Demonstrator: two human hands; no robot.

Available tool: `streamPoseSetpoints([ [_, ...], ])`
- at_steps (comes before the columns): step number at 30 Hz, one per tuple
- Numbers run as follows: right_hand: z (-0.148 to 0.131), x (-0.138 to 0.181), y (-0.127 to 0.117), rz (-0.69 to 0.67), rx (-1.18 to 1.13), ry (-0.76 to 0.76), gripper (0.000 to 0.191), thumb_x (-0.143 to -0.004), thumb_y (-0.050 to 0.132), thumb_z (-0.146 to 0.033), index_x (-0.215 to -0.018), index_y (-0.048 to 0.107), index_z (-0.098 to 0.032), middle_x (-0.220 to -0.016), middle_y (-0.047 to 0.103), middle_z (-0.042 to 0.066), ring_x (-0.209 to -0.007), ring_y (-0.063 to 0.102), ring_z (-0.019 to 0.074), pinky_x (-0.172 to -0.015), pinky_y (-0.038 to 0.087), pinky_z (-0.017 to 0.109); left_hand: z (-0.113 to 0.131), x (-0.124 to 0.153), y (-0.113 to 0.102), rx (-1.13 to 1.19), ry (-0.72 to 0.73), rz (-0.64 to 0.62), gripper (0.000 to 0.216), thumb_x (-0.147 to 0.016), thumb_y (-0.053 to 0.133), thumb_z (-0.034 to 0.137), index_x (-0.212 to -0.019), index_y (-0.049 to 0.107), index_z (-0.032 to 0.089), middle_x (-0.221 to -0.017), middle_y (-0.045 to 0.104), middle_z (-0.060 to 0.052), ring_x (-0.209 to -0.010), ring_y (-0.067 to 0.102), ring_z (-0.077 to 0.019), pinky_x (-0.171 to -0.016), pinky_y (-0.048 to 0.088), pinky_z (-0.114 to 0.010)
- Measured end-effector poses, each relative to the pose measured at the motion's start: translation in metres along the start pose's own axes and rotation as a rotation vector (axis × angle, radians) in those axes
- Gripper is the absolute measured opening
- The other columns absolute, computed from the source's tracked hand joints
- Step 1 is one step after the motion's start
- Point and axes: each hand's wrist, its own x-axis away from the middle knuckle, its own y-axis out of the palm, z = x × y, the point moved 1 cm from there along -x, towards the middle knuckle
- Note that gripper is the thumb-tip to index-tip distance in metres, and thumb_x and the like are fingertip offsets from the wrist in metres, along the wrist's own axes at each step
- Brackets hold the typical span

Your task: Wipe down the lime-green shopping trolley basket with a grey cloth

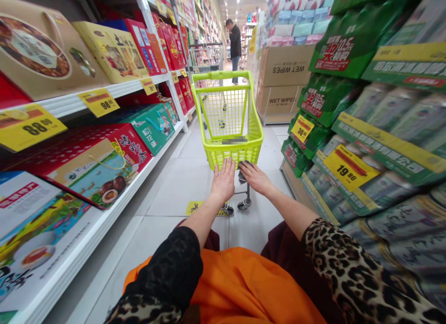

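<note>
A lime-green shopping cart point(257, 128) stands in the aisle straight in front of me, its plastic basket on dark metal legs with casters. My left hand point(224, 179) lies with fingers stretched out at the lower near edge of the basket; nothing shows in it. Just to its right, my right hand point(256, 176) has its fingers folded over a dark grey cloth point(243, 176) beside the basket's bottom corner. Whether the cloth touches the plastic I cannot tell.
Shelves point(128, 88) of boxed goods line the left. Stacked can packs point(351, 173) rise close on the right, with wet-wipe cartons point(284, 66) farther back. A grey metal cart point(209, 59) and a standing person point(235, 42) are beyond. A yellow floor sticker point(193, 208) lies near the casters.
</note>
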Motion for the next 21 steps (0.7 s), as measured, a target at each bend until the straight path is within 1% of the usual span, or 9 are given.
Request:
streamPoseSetpoints([
  [2,0.002,0.005,-0.004,-0.004,-0.016,0.007,0.040,-0.085,0.040,-0.006,-0.124,0.052,-0.005,-0.136,0.045,0.015,-0.129,0.035,0.0280,-0.102,0.034,0.048,0.002,0.000,0.000,-0.001,0.003,-0.005,0.073,-0.071,0.041,0.009,-0.141,0.019,0.005,-0.150,0.017,-0.014,-0.139,0.010,-0.0241,-0.111,0.010,-0.050],
  [4,0.009,0.004,-0.015,0.046,-0.012,0.044,0.043,-0.085,0.038,-0.005,-0.127,0.049,-0.007,-0.139,0.042,0.014,-0.132,0.032,0.0265,-0.105,0.031,0.048,0.005,-0.003,-0.001,0.005,0.005,-0.006,0.072,-0.072,0.039,0.009,-0.141,0.019,0.005,-0.150,0.017,-0.013,-0.139,0.010,-0.0240,-0.111,0.011,-0.050],
  [7,0.023,-0.005,-0.034,0.170,0.022,0.184,0.045,-0.087,0.033,-0.004,-0.130,0.045,-0.008,-0.141,0.037,0.015,-0.135,0.025,0.0251,-0.108,0.023,0.049,0.011,-0.011,-0.004,0.013,0.006,0.010,0.073,-0.072,0.038,0.008,-0.141,0.017,0.006,-0.151,0.016,-0.012,-0.139,0.009,-0.0235,-0.112,0.011,-0.050],
  [10,0.033,-0.011,-0.040,0.240,0.029,0.314,0.046,-0.087,0.031,-0.004,-0.132,0.042,-0.007,-0.143,0.034,0.016,-0.136,0.022,0.0241,-0.108,0.020,0.050,0.016,-0.018,-0.007,0.021,0.011,0.044,0.073,-0.072,0.039,0.009,-0.141,0.017,0.006,-0.151,0.016,-0.012,-0.140,0.008,-0.0230,-0.112,0.010,-0.050],
  [12,0.032,-0.012,-0.033,0.239,0.012,0.367,0.046,-0.086,0.031,-0.003,-0.130,0.044,-0.006,-0.142,0.033,0.017,-0.136,0.022,0.0237,-0.108,0.022,0.049,0.017,-0.020,-0.007,0.030,0.021,0.060,0.072,-0.072,0.039,0.009,-0.141,0.018,0.007,-0.151,0.017,-0.012,-0.139,0.008,-0.0230,-0.112,0.010,-0.051],
  [15,0.023,-0.007,-0.015,0.205,-0.016,0.406,0.045,-0.085,0.031,-0.002,-0.128,0.046,-0.005,-0.142,0.034,0.019,-0.136,0.023,0.0250,-0.106,0.026,0.049,0.017,-0.019,-0.006,0.038,0.033,0.053,0.071,-0.072,0.039,0.010,-0.141,0.020,0.006,-0.150,0.017,-0.012,-0.139,0.008,-0.0234,-0.112,0.010,-0.050],
  [18,0.009,0.000,0.004,0.159,-0.035,0.392,0.045,-0.085,0.033,-0.003,-0.127,0.047,-0.004,-0.142,0.034,0.019,-0.135,0.025,0.0260,-0.104,0.030,0.048,0.015,-0.016,-0.005,0.036,0.030,0.028,0.072,-0.072,0.040,0.010,-0.141,0.020,0.006,-0.151,0.015,-0.012,-0.139,0.008,-0.0238,-0.112,0.011,-0.050],
  [21,0.000,0.008,0.015,0.096,-0.048,0.340,0.043,-0.084,0.035,-0.003,-0.124,0.050,-0.004,-0.140,0.037,0.018,-0.133,0.029,0.0261,-0.102,0.034,0.047,0.014,-0.015,-0.003,0.030,0.033,0.025,0.072,-0.072,0.040,0.009,-0.141,0.019,0.006,-0.151,0.016,-0.012,-0.139,0.009,-0.0237,-0.112,0.010,-0.050],
])
